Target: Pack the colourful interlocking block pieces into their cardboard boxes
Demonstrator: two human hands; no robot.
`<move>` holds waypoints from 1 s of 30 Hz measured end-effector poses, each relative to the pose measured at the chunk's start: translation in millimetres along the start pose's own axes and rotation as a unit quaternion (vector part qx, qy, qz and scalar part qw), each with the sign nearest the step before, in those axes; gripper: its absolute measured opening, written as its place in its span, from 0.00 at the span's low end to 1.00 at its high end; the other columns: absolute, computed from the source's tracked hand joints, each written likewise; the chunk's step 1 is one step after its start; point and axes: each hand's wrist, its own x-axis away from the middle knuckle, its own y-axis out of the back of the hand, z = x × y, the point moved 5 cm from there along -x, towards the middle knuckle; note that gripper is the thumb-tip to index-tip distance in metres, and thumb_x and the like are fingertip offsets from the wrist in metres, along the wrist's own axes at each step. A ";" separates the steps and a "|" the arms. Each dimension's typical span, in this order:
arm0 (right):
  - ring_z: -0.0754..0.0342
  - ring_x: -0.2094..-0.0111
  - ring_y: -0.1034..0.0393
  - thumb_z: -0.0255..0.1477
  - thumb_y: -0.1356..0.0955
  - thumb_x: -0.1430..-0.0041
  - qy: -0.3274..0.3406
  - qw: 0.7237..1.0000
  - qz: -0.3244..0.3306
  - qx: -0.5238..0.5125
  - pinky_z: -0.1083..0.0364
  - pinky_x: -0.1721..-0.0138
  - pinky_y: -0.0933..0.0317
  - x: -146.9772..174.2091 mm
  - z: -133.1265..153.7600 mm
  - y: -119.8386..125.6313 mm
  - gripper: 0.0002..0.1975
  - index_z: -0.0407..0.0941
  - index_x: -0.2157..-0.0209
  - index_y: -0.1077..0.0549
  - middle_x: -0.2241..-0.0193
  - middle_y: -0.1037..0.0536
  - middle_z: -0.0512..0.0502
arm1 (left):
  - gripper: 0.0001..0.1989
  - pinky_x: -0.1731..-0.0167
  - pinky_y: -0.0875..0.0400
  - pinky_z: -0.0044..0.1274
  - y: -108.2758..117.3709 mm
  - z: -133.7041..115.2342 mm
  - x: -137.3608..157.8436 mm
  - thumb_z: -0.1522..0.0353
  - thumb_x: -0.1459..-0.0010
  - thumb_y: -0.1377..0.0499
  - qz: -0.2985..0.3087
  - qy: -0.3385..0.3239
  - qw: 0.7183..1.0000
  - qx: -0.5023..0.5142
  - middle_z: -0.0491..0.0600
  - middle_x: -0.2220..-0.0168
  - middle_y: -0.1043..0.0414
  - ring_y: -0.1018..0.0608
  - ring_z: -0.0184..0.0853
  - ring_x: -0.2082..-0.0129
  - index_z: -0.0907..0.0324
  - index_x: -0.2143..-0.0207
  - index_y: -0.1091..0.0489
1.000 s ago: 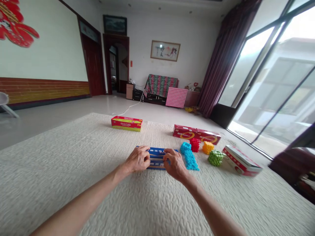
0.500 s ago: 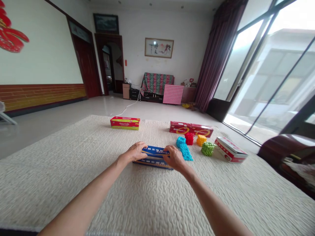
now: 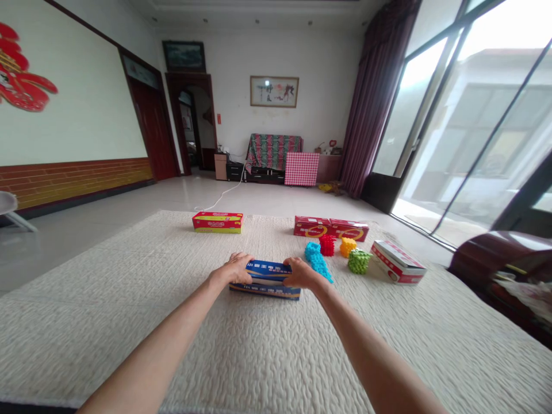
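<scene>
A long blue cardboard box with pale lettering and gold stripes lies on the quilted cover before me. Its blue lid is slightly raised at the front, and a pale strip shows in the gap. My left hand grips the lid at its left end, thumb at the front edge and fingers over the top. At the right end, my right hand holds the lid in much the same way. The inside of the box cannot be seen.
Beyond lies a red and yellow box. To the right are two dark red boxes, a blue bumpy block piece, red, yellow and green cubes, and a white and red box.
The lid has lifted a little at the front, opening a pale gap above the box's front face. Both hands keep hold of it. The camera view has tilted slightly upward.
</scene>
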 end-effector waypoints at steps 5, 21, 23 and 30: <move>0.48 0.57 0.30 0.27 0.31 0.53 0.051 0.999 0.007 0.009 0.54 0.56 0.37 10.2 -0.3 -4.1 0.17 0.43 0.58 0.25 0.59 0.24 0.40 | 0.30 0.46 0.38 0.31 -2.3 0.1 -0.6 0.70 0.63 0.39 -0.003 0.000 1.000 0.000 0.52 0.52 0.30 0.31 0.46 0.48 0.58 0.51 0.32; 0.48 0.62 0.25 0.38 0.36 0.42 0.021 0.971 -0.208 -0.120 0.50 0.62 0.33 6.6 -29.4 14.3 0.17 0.44 0.54 0.30 0.58 0.22 0.39 | 0.29 0.48 0.34 0.28 29.6 21.4 11.8 0.54 0.46 0.42 -0.134 -0.020 0.986 0.102 0.57 0.49 0.26 0.24 0.42 0.49 0.61 0.47 0.31; 0.46 0.60 0.25 0.39 0.36 0.43 -0.007 0.953 -0.263 -0.148 0.48 0.60 0.33 6.3 -36.6 13.6 0.20 0.43 0.53 0.31 0.55 0.24 0.36 | 0.30 0.51 0.31 0.28 33.4 28.5 8.6 0.53 0.47 0.40 -0.180 0.004 0.975 0.131 0.56 0.52 0.24 0.22 0.41 0.53 0.61 0.46 0.31; 0.43 0.58 0.30 0.37 0.33 0.52 -0.040 0.918 -0.345 -0.194 0.42 0.58 0.33 15.7 -48.5 -11.1 0.24 0.42 0.53 0.34 0.55 0.28 0.35 | 0.26 0.53 0.30 0.28 33.8 37.5 -6.6 0.55 0.42 0.45 -0.262 0.075 0.947 0.170 0.54 0.53 0.23 0.21 0.40 0.55 0.59 0.45 0.33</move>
